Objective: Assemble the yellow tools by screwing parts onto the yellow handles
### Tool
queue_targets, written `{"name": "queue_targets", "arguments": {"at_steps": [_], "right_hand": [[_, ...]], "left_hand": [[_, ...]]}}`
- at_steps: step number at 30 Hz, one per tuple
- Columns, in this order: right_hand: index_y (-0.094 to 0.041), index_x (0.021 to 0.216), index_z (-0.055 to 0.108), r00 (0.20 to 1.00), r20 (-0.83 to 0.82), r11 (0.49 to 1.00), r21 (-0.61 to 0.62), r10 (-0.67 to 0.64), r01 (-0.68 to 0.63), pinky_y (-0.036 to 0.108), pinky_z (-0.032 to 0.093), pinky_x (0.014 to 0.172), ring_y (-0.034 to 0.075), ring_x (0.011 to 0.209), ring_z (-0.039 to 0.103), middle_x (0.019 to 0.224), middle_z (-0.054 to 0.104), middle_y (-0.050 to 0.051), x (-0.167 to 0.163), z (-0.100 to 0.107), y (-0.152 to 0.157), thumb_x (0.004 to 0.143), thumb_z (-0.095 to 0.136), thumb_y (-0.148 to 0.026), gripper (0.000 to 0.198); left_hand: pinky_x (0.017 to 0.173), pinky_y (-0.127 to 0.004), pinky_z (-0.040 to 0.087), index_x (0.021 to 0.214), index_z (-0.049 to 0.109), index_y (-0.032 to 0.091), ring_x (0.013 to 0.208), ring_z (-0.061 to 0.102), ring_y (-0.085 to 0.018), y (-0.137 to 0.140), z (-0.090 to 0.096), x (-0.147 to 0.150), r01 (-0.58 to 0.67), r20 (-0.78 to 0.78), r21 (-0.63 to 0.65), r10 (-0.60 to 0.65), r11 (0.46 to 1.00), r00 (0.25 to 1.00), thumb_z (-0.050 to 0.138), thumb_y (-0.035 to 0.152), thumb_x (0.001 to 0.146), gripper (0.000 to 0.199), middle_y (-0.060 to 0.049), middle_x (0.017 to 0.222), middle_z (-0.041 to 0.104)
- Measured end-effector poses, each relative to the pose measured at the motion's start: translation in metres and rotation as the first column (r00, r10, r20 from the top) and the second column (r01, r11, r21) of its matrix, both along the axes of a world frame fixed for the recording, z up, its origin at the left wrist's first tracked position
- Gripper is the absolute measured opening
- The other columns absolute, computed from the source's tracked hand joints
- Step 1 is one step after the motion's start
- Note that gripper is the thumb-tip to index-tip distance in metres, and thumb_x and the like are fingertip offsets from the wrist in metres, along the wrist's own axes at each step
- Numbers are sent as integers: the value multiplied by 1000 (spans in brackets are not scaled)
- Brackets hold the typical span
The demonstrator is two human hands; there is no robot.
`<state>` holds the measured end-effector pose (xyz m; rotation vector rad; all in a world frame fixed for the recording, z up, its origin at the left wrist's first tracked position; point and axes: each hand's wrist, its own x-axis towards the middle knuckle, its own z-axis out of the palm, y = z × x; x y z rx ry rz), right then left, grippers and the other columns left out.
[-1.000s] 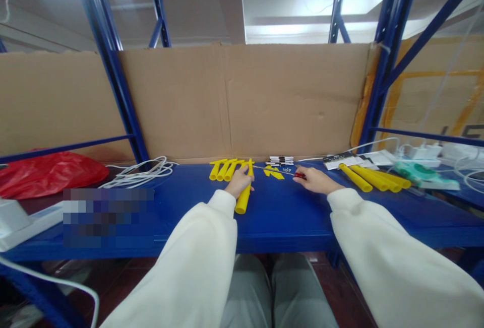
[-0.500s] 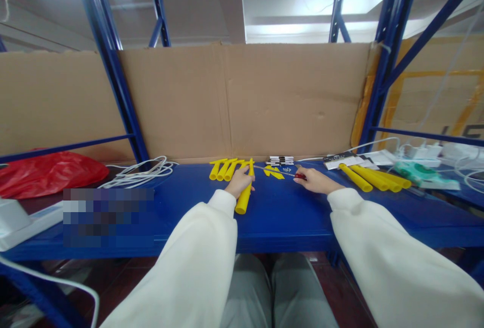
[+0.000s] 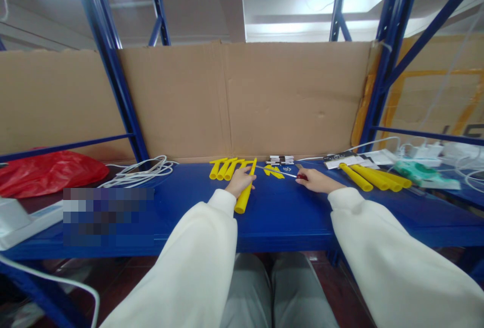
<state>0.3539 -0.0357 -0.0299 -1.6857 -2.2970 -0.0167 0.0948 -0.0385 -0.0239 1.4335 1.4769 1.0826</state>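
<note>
My left hand [image 3: 239, 182] is closed around a yellow plastic tube [image 3: 245, 198] with a narrow yellow piece at its far end. My right hand [image 3: 314, 181] grips the dark red handle of a screwdriver [image 3: 284, 173]. Its long metal shaft points left, with the tip at the far end of the held tube; the exact contact is too small to make out. Beneath the shaft lie small flat yellow pieces [image 3: 274, 171] and a few tiny silvery parts [image 3: 287, 169]. Left of my left hand, several yellow tubes with crosspieces [image 3: 223, 171] lie side by side.
Several plain yellow tubes [image 3: 372, 178] lie at the right, beside papers [image 3: 346, 159] and a green-and-white packet [image 3: 425, 174]. A small stack of black-and-white items [image 3: 280, 160] sits near the cardboard wall [image 3: 295, 101]. Coiled white cable [image 3: 147, 169] and a red bag [image 3: 56, 173] are at left.
The far end of the held tube has tilted slightly to the right. The screwdriver and my right hand have shifted a little to the right.
</note>
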Motion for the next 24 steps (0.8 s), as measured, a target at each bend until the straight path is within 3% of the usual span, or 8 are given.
{"name": "queue_targets", "arguments": {"at_steps": [7, 14, 17, 24], "right_hand": [[-17, 105, 65, 996, 27, 997, -8, -83, 83, 31, 48, 88, 24, 102, 67, 112, 72, 13, 2, -1, 3, 92, 52, -23, 20], [-18, 111, 63, 986, 59, 988, 2, -157, 157, 37, 47, 88, 28, 105, 66, 113, 71, 14, 2, 1, 1, 93, 48, -23, 24], [-17, 113, 61, 986, 57, 987, -2, -160, 160, 40, 46, 90, 30, 109, 65, 114, 70, 15, 1, 3, 0, 93, 47, -22, 24], [-18, 110, 60, 981, 81, 984, -11, -174, 175, 44, 44, 93, 30, 111, 63, 116, 70, 15, 0, 4, -2, 94, 46, -22, 22]], "left_hand": [[60, -25, 52, 136, 58, 12, 60, 63, -15, 0, 1, 0, -14, -29, 43, 16, 999, 999, 64, 7, 81, 56, -5, 78, 69], [81, -27, 52, 135, 59, 11, 87, 67, -18, 4, -5, -6, -10, -125, 185, 34, 983, 992, 73, 6, 73, 63, -11, 101, 71], [83, -30, 51, 132, 62, 15, 86, 66, -18, 13, -12, -9, 26, -163, 241, 14, 970, 987, 78, 8, 69, 65, -8, 95, 71], [80, -26, 50, 128, 65, 16, 76, 61, -14, 24, -20, -10, -24, -246, 267, 92, 963, 965, 83, 12, 63, 68, -3, 87, 64]]}}
